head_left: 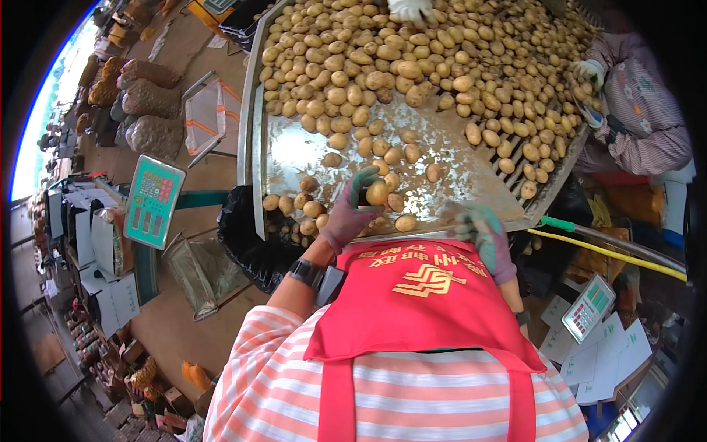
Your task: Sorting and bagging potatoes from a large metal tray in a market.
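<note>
My left hand [348,221], in a purple and green glove, is at the near edge of a metal sorting table [294,158]. Its fingers and thumb curl around a potato [377,193]. Several loose potatoes lie close to that hand, and a small group [303,202] sits to its left. My right hand [482,237], gloved the same way, hovers by the table's near edge to the right. Motion smears its fingers, so whether they hold anything does not show. A large heap of potatoes [353,66] covers the far part of the table.
Across the table is a white-gloved hand [412,9]; another person [641,103] works at the right. A black bag [247,236] hangs by the left corner. Digital scales stand left [155,200] and right [589,308]. A yellow hose [611,254] runs at right. Filled sacks [155,110] lie far left.
</note>
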`<act>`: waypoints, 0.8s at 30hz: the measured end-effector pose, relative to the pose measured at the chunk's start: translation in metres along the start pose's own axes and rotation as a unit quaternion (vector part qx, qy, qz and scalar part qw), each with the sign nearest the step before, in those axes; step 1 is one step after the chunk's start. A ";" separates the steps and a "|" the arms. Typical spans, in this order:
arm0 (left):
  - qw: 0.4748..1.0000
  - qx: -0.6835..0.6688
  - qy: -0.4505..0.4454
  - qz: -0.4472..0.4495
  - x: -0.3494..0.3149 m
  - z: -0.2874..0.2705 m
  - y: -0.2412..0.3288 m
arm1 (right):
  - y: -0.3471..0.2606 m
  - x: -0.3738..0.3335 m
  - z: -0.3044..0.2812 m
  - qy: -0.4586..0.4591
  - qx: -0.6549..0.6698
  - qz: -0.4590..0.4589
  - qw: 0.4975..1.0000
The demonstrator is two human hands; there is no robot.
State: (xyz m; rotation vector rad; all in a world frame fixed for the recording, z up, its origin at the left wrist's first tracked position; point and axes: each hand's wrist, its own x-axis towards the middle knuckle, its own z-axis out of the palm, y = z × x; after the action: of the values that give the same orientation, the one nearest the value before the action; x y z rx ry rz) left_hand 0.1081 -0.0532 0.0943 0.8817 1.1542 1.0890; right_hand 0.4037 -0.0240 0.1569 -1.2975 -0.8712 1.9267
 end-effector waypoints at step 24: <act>0.867 0.464 -0.036 0.181 0.080 0.029 0.007 | 0.112 -0.092 -0.169 0.223 0.225 0.057 0.947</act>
State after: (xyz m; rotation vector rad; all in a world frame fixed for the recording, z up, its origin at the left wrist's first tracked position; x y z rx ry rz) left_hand 0.1394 0.0261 0.0860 1.9357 1.4998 0.7346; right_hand 0.5739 -0.1340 0.0643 -1.4275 -0.1202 1.6771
